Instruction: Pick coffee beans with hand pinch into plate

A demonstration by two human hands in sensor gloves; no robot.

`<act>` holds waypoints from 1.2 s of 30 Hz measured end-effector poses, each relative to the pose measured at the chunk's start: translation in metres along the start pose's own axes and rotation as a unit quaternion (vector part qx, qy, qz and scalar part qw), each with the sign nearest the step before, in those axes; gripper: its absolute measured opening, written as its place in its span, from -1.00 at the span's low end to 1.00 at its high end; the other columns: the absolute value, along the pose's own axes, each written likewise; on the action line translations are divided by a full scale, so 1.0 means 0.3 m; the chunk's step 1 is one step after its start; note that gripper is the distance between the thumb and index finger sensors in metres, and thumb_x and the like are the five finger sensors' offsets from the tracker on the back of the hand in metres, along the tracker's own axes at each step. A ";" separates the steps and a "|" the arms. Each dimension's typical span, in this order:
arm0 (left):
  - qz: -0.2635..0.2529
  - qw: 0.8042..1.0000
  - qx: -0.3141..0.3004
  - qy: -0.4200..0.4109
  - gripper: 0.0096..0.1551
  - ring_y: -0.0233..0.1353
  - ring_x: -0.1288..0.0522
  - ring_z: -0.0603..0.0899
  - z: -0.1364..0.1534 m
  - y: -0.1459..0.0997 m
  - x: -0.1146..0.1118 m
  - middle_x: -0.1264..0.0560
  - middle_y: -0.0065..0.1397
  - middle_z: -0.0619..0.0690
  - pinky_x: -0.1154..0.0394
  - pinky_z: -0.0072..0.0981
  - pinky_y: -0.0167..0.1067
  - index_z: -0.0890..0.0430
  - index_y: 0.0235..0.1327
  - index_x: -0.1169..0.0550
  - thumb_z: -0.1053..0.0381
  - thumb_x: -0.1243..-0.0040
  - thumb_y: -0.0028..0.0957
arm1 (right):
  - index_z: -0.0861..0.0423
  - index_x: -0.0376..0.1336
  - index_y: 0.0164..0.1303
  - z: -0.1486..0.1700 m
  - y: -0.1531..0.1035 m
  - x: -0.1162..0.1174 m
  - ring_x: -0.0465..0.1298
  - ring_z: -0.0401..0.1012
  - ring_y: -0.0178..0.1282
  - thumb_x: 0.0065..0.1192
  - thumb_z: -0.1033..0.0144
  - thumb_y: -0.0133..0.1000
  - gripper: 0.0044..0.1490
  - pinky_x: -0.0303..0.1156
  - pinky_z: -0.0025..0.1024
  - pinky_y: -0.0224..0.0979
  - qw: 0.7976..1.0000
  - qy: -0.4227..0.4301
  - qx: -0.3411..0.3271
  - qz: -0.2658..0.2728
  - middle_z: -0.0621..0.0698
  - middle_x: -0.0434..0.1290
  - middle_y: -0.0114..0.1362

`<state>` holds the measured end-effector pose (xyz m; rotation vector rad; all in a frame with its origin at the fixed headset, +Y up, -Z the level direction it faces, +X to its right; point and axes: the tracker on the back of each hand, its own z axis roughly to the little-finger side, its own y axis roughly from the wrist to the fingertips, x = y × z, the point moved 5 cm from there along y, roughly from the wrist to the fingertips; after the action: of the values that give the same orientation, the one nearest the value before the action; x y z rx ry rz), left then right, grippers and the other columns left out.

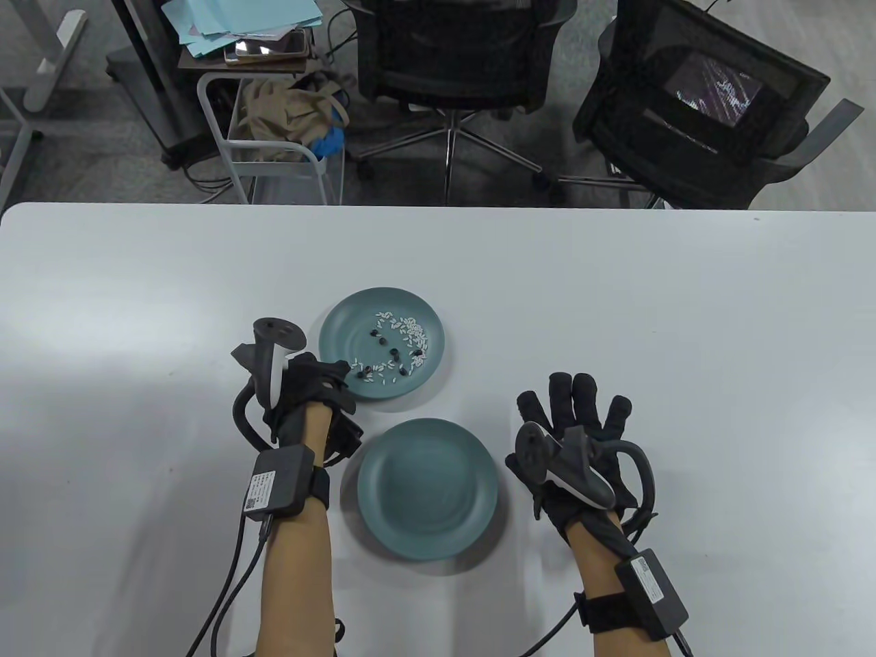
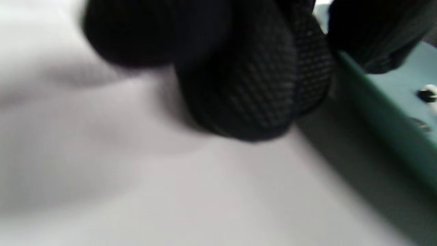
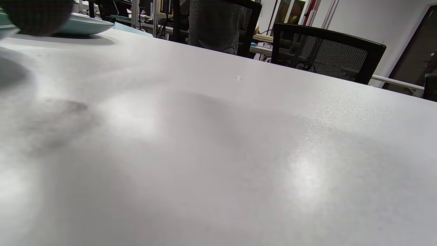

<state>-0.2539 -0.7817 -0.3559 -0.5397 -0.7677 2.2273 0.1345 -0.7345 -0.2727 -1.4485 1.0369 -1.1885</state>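
Note:
The far teal plate (image 1: 342, 321) holds white rice grains and several dark coffee beans (image 1: 395, 353). Nearer to me lies a second teal plate (image 1: 428, 496) with nothing in it. My left hand (image 1: 335, 375) sits at the far plate's left rim with its fingers curled, close to two beans (image 1: 363, 372). In the left wrist view the bunched fingers (image 2: 252, 85) rest on the table beside the plate rim (image 2: 385, 116), with one bean (image 2: 426, 95) beyond; whether anything is pinched is hidden. My right hand (image 1: 582, 410) lies flat on the table, fingers spread, right of the near plate.
The white table (image 1: 137, 308) stretches wide on both sides. Two black office chairs (image 1: 452, 55) and a white cart (image 1: 274, 137) stand beyond its far edge. In the right wrist view the far plate (image 3: 85, 25) shows at the top left.

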 end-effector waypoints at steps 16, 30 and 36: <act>0.248 0.898 -0.107 -0.346 -0.28 0.00 -0.79 0.15 0.119 0.017 -0.100 -0.55 0.27 0.07 -0.82 -0.28 -0.14 0.15 0.31 -0.22 0.01 -0.29 -0.02 | -0.34 -0.34 0.46 0.013 0.009 0.011 -0.51 0.08 0.66 0.02 -0.42 -0.05 0.02 -0.49 0.47 0.47 1.000 0.018 0.002 -0.014 -0.01 -0.54 0.64; 0.238 0.808 -0.275 -0.464 -0.22 -0.09 -0.69 0.19 0.199 -0.313 0.227 -0.44 0.30 0.11 -0.71 -0.26 -0.26 0.09 0.39 -0.02 -0.03 -0.06 0.00 | -0.34 -0.34 0.47 0.017 0.005 0.017 -0.50 0.08 0.66 0.01 -0.42 -0.05 0.02 -0.48 0.47 0.47 1.000 0.017 -0.003 -0.018 -0.01 -0.52 0.64; 0.223 0.803 -0.292 -0.470 -0.27 -0.10 -0.65 0.21 0.279 -0.345 0.237 -0.45 0.27 0.07 -0.64 -0.20 -0.25 0.01 0.42 -0.04 -0.08 0.01 0.03 | -0.34 -0.34 0.46 0.028 0.001 0.027 -0.49 0.08 0.66 0.01 -0.42 -0.05 0.02 -0.47 0.47 0.47 0.999 0.042 -0.001 -0.024 0.02 -0.52 0.64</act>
<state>-0.2983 -0.7008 -0.2365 0.2273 -2.0616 2.6405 0.1441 -0.7411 -0.2721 -1.4419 1.0652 -1.2927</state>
